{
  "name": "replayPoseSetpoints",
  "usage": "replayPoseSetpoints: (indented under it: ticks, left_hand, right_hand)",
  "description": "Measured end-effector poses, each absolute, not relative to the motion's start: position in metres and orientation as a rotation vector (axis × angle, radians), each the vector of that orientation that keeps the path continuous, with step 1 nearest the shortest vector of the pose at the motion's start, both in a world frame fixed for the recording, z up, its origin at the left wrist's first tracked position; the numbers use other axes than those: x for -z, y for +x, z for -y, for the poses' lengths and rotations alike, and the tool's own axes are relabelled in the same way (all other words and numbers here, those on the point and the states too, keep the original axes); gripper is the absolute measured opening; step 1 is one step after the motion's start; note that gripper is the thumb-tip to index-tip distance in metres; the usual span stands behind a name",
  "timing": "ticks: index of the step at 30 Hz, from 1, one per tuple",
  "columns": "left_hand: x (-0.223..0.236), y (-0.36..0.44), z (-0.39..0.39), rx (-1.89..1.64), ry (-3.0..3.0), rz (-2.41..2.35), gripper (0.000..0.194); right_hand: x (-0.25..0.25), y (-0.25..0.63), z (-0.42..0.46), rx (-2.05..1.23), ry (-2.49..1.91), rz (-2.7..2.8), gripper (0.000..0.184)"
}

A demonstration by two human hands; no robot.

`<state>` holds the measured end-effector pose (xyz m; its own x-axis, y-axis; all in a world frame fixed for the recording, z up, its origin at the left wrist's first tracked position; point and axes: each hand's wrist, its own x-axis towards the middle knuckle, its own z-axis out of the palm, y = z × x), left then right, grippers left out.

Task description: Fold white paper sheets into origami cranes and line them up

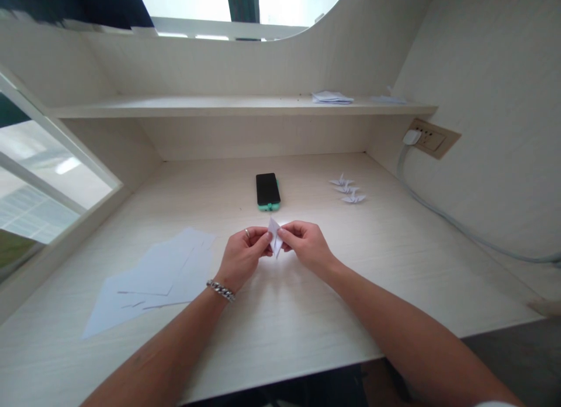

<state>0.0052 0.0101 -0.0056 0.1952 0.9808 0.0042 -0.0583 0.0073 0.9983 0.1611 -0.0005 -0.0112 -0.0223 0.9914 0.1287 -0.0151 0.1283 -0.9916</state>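
A small piece of folded white paper [274, 236], roughly diamond-shaped, stands upright between my hands above the desk. My left hand [246, 250] pinches its left edge between thumb and fingers; a ring and a chain bracelet are on that arm. From the other side, my right hand [307, 243] grips the right edge with thumb and forefinger. Several folded paper cranes [347, 189] sit in a short row farther back on the right. Left of my left hand, white paper sheets [162, 272] lie overlapping on the desk.
A black phone [267, 189] with a teal-green edge lies just beyond my hands. Above the desk runs a shelf [197, 109] with a folded paper stack [332, 97]. On the right wall, a grey cable [456, 220] hangs from a plug in the socket [433, 139].
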Motion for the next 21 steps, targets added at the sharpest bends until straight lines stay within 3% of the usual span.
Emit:
replayPoseSetpoints:
  ticks: [21]
  left_hand:
    - [0.0041,0.0027,-0.01,-1.027,1.315,-1.054,0.026]
  right_hand:
    - [0.0109,0.1612,0.0013,-1.122,-1.098,1.306,0.026]
